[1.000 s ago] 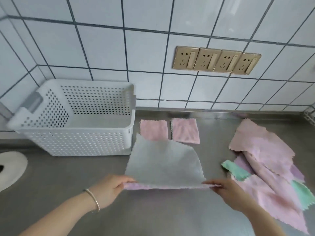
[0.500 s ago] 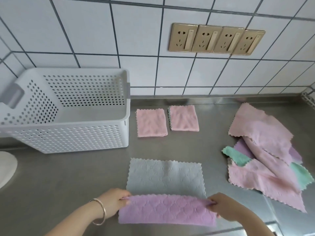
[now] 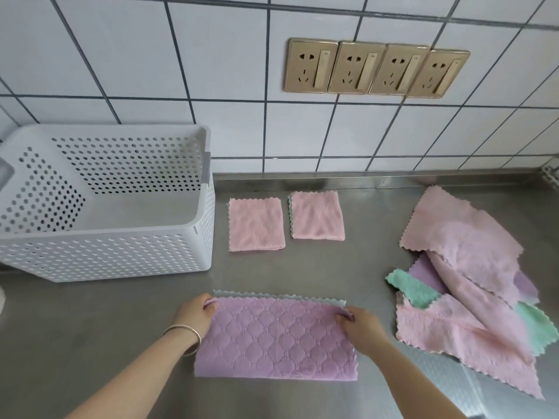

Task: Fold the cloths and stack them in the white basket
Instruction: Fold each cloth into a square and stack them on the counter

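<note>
A purple cloth (image 3: 275,340) with a grey underside lies folded in half on the steel counter near me. My left hand (image 3: 195,313) pinches its far left corner and my right hand (image 3: 360,325) pinches its far right corner. Two small folded pink cloths (image 3: 256,224) (image 3: 317,215) lie side by side near the wall. The white perforated basket (image 3: 109,255) stands at the left with nothing visible inside. A loose pile of pink, purple and green cloths (image 3: 462,282) sits at the right.
A row of gold wall sockets (image 3: 375,69) is set in the tiled wall behind the steel counter (image 3: 302,273). A white round object pokes in at the far left edge.
The cloth was held up, then laid flat grey side up. Both hands have since carried its near edge over to the far edge, so the purple side now faces up.
</note>
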A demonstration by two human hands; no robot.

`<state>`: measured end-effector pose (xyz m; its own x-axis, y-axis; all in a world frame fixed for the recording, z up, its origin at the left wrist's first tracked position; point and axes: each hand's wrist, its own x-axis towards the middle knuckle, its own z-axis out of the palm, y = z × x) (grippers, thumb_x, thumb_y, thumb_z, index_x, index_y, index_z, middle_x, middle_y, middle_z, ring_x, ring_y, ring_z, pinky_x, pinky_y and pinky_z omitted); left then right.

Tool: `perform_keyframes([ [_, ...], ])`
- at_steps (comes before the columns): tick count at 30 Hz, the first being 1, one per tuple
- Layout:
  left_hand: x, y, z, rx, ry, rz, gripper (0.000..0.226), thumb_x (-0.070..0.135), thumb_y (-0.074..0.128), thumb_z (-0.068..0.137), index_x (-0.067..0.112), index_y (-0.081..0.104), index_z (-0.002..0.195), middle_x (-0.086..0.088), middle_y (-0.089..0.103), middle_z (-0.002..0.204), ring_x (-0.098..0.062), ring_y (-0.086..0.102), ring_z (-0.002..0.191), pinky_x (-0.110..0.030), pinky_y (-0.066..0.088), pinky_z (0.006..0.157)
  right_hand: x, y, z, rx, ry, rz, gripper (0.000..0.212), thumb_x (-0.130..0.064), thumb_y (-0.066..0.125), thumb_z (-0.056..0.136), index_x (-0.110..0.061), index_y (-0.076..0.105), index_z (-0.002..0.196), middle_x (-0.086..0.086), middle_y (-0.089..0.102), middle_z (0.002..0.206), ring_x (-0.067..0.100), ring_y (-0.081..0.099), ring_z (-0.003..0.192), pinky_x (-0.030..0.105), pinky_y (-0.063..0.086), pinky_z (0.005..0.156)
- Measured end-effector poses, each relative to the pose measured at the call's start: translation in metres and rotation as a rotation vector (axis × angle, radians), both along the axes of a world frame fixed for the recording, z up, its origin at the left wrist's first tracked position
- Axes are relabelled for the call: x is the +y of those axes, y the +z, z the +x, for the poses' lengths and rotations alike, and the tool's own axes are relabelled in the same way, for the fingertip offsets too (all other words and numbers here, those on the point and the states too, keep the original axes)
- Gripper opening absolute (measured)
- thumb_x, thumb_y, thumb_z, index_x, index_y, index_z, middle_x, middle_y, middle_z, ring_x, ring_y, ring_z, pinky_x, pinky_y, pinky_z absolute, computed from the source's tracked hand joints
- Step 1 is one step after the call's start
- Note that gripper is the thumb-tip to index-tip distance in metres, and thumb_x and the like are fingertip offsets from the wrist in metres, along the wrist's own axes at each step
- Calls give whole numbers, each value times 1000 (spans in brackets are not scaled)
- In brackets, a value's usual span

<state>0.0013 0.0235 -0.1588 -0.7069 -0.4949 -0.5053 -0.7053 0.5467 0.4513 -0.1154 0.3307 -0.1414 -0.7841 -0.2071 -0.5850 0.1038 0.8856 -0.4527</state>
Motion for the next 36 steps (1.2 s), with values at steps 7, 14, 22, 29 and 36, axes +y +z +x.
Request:
perform_keyframes([
  [7, 2, -12, -9, 19, 72, -43, 22, 25, 47, 91, 17, 48, 71, -19, 66, 97, -36, 59, 90, -33, 42, 72, -3, -8, -2, 45, -93, 37, 19, -25, 46, 92, -22, 65, 88, 8, 66, 93, 25, 56, 84, 26, 37, 67],
  [14, 6, -15, -15, -12, 12, -176, 30, 39, 43, 92, 17, 42, 72, -18, 65, 100, -35, 60, 93, -34, 45, 75, -9, -10, -6, 47, -110, 148, 28, -45, 47, 89, -22, 63, 92, 6, 68, 98, 26, 62, 94, 30, 48, 73],
  [22, 20, -16, 3, 340, 120, -366, 38, 41, 62, 76, 11, 54, 98, -16, 59, 101, -38, 58, 89, -41, 48, 70, -3, -4, 24, 125, -454, -129, 43, -39, 56, 88, -13, 47, 121, 8, 61, 116, 27, 57, 104, 33, 43, 82],
  [29, 86, -30, 11, 330, -735, -517, 51, 60, 29, 85, 34, 50, 124, 8, 52, 136, -19, 11, 144, -50, 10, 108, 3, -14, 74, 91, -554, -43, 52, -25, 57, 81, -10, 42, 128, 7, 56, 120, 27, 54, 108, 37, 45, 87],
  [36, 92, -33, 14, 154, -667, -487, 58, 62, 12, 88, 30, 42, 126, 0, 54, 136, -24, 18, 139, -44, 1, 107, -1, -10, 84, 114, -509, 69, 22, -33, 53, 83, -20, 47, 100, 1, 51, 106, 23, 52, 101, 36, 45, 88],
])
